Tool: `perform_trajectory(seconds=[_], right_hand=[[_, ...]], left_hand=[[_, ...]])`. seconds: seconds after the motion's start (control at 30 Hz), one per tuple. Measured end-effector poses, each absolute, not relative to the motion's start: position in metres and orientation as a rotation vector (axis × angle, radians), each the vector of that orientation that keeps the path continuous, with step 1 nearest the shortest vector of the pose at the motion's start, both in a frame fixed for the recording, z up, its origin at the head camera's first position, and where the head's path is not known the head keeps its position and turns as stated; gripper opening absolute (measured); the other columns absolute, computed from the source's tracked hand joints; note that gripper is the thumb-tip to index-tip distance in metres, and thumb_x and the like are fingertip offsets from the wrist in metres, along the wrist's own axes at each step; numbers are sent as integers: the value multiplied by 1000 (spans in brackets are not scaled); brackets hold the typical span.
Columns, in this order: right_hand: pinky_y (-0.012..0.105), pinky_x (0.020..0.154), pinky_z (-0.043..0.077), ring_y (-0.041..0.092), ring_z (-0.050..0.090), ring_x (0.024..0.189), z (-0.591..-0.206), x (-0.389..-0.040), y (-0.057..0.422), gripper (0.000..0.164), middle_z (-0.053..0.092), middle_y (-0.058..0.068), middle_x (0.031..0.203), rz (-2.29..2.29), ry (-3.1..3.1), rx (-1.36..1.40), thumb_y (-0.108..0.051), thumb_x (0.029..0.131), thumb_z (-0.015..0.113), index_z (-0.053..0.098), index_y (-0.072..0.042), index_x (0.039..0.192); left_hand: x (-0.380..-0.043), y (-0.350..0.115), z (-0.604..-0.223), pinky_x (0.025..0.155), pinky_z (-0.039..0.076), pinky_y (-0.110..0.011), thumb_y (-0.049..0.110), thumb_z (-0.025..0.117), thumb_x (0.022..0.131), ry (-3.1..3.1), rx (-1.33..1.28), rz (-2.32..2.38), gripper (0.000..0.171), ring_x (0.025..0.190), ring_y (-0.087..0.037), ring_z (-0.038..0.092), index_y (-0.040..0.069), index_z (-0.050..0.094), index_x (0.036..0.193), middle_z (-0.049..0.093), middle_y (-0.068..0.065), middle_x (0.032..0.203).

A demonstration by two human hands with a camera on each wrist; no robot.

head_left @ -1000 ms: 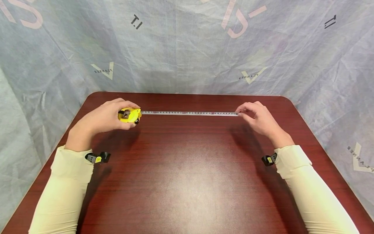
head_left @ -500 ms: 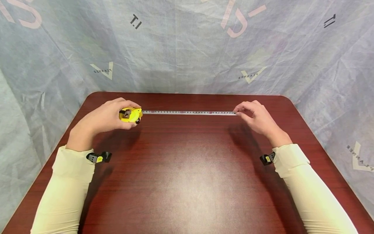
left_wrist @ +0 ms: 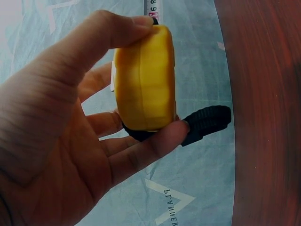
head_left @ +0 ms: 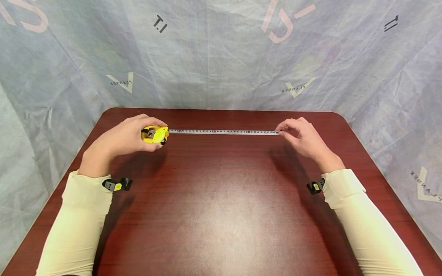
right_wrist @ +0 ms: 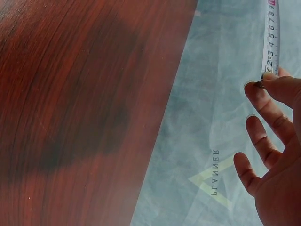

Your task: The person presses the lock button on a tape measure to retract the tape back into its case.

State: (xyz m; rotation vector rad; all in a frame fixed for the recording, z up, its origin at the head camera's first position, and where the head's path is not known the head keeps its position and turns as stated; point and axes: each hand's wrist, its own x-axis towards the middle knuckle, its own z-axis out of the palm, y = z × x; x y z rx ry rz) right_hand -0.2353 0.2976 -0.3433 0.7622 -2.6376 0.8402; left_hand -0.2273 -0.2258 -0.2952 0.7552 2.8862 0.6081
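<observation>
A yellow tape measure (head_left: 157, 134) is gripped by its case in my left hand (head_left: 126, 134), thumb along one edge and fingers round the other. Its white blade (head_left: 224, 132) runs straight across to the right, held above the table. At the blade's end my right hand (head_left: 304, 138) pinches the tip between thumb and finger. The left wrist view shows the case (left_wrist: 146, 80) edge-on, with a black strap (left_wrist: 207, 123) beside the fingertips. In the right wrist view the numbered blade (right_wrist: 271, 37) meets the thumb, and the other fingers (right_wrist: 263, 141) are spread and slightly bent.
The dark red wooden table (head_left: 221, 199) lies under both arms, their shadows falling on it. Behind its far edge hangs a grey-blue printed sheet (head_left: 207, 57), which also closes off both sides. Small black cameras (head_left: 117, 185) are strapped at the wrists.
The right hand has shifted slightly left and the left hand slightly right, so the exposed blade is a little shorter. Both grips stay the same.
</observation>
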Motion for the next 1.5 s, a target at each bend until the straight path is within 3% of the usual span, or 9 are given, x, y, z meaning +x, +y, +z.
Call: perform_trajectory(seconds=[0.7,1.1,1.33,1.5], right_hand=[[45,81,40,26,54,93,-342,-236,293,17,72,2,95,862,-2628,772,4,91,74,74,-10,101],[40,81,39,28,54,94,-343,-238,290,18,72,3,98,876,-2637,772,5,91,74,74,-9,100],[48,82,40,34,55,95,-344,-238,290,17,71,4,97,897,-2645,755,4,91,74,73,-10,100],[44,81,40,27,54,94,-344,-239,288,16,72,3,97,886,-2641,757,4,92,74,73,-10,101]], left_hand=[[-230,-221,-296,88,45,-43,26,84,83,2877,752,638,53,102,-23,55,21,66,132,59,-6,119],[-229,-219,-296,87,45,-43,26,84,82,2881,757,632,53,100,-23,55,20,67,132,59,-6,118],[-229,-217,-296,86,46,-43,25,85,81,2883,763,627,54,98,-23,56,19,67,132,60,-6,116],[-230,-217,-297,87,45,-43,26,85,82,2879,761,644,53,100,-23,56,20,67,132,60,-6,118]])
